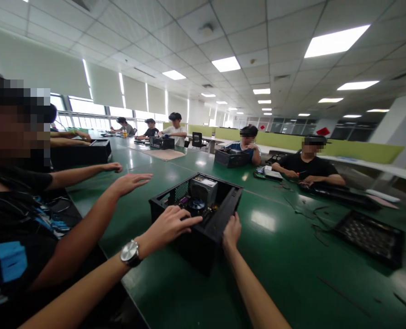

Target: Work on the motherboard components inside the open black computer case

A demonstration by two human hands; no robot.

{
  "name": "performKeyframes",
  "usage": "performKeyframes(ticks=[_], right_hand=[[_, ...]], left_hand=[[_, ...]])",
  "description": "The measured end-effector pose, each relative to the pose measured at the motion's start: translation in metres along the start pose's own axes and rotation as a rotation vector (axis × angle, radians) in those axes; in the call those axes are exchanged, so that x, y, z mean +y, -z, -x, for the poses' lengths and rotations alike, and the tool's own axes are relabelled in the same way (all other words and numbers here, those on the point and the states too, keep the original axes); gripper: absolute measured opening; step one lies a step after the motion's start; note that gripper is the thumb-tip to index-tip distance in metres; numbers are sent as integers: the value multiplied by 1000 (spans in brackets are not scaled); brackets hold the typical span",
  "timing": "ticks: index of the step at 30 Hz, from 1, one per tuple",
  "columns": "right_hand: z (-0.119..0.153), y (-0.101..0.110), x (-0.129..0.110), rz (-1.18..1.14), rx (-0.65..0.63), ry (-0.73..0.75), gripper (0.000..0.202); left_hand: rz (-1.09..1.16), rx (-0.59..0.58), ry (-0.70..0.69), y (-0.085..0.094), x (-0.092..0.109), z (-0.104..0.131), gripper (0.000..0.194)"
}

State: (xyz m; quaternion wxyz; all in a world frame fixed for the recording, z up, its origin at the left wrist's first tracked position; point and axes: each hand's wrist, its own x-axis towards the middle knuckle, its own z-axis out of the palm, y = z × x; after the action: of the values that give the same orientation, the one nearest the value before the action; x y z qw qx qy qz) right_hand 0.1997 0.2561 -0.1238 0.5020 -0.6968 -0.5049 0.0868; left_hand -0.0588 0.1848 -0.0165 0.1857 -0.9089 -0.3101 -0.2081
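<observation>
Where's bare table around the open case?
Free: green table between right hand and loose cables; also between case and brown sheet. Crowded: left of case, under a co-worker's hands; far right, cables beside the black panel.

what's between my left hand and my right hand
In the head view, the near part of the open black computer case lies between them: the left hand at its near rim, the right hand against its side.

Bright light is cast by rectangular white ceiling panels (338,41) around two o'clock; the glossy green tabletop (274,274) is patched with glare at four; edges are stretched.
</observation>
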Motion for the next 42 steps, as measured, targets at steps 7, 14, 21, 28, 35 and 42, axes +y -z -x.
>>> performKeyframes(ticks=[7, 14, 21, 28, 35, 42], right_hand=[[-34, -73, -44, -68, -38, -25, 38], [12, 44, 53, -63, -125, 277, 52], [76, 177, 126, 167, -144, 470, 40], [97, 200, 131, 282, -142, 711, 50], [96, 193, 121, 159, -117, 648, 39], [72, 254, 116, -32, 177, 56, 51]], left_hand=[[31, 281, 114, -18, -5, 27, 50], [261, 101, -177, -62, 61, 14, 44], [292, 95, -236, -97, 104, -115, 45], [131, 66, 282, -114, 43, -272, 51], [91, -151, 253, -114, 18, -281, 47], [124, -213, 116, -58, 90, -198, 54]])
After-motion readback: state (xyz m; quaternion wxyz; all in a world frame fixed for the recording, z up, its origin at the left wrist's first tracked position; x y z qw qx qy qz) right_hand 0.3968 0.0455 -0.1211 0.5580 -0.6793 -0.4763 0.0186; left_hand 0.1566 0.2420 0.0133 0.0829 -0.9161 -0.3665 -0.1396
